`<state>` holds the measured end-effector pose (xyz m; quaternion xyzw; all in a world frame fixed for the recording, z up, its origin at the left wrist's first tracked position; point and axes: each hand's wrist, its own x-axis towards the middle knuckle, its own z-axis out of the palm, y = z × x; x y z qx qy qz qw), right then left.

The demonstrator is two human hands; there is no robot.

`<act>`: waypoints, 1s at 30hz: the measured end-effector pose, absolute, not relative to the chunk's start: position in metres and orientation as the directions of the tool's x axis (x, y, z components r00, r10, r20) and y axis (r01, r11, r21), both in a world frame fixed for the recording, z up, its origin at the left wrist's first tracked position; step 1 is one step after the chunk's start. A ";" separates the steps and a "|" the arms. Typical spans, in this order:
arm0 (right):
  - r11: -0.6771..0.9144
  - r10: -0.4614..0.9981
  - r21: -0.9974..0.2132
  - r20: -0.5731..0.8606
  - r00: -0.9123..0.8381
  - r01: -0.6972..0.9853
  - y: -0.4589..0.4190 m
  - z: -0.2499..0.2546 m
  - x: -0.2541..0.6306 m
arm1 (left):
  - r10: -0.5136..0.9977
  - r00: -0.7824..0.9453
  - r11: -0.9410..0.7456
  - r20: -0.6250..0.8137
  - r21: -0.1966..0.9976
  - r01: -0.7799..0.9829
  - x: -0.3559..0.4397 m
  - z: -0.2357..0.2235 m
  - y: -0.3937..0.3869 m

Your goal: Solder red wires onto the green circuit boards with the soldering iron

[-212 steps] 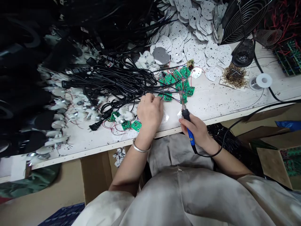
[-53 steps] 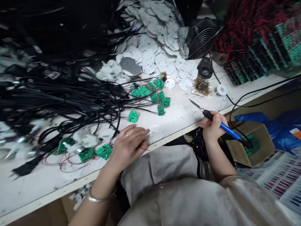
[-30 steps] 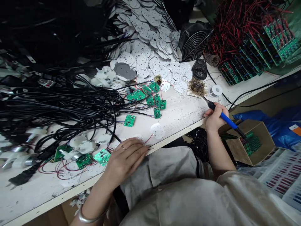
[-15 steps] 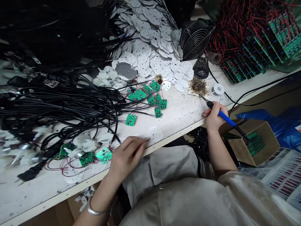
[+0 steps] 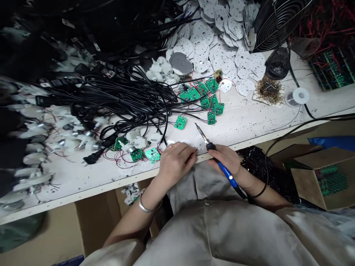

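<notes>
My right hand (image 5: pixel 227 159) is closed around the blue handle of a soldering iron (image 5: pixel 226 173). Its bare metal tip points up and left above the bench. Near the bench's front edge, my left hand (image 5: pixel 177 159) is in a pinch, with the end of a thin wire just showing at the fingertips. A small white round circuit board (image 5: pixel 200 142) lies by those fingertips, partly covered by the hands and the iron. Close to the left hand's other side is a green circuit board (image 5: pixel 152 155) with red wires around it.
Black cables (image 5: pixel 133 96) and white plastic motor parts (image 5: pixel 70 136) cover the left of the bench. White boards (image 5: pixel 222 55) are heaped at the back. A solder spool (image 5: pixel 300 96), a dirty tip-cleaning pad (image 5: pixel 268 91) and a fan (image 5: pixel 280 24) stand right.
The soldering iron has come left in my right hand, from the cleaning pad to beside my left hand. The left hand keeps its pinch by the white board. The view has shifted.
</notes>
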<state>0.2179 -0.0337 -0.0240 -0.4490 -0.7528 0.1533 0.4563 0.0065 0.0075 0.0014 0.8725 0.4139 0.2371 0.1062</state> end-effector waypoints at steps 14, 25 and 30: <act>0.337 0.924 -0.885 0.376 0.066 0.321 -0.048 -0.021 0.228 | 0.722 0.531 -0.689 0.443 0.398 0.605 0.009 -0.004 0.015; 0.290 0.931 -0.926 0.331 0.151 0.242 -0.049 -0.028 0.229 | 0.737 0.547 -0.675 0.397 0.408 0.614 0.007 -0.003 0.015; 0.327 0.925 -0.907 0.365 0.107 0.266 -0.047 -0.022 0.229 | 0.721 0.544 -0.691 0.429 0.396 0.604 0.008 -0.003 0.015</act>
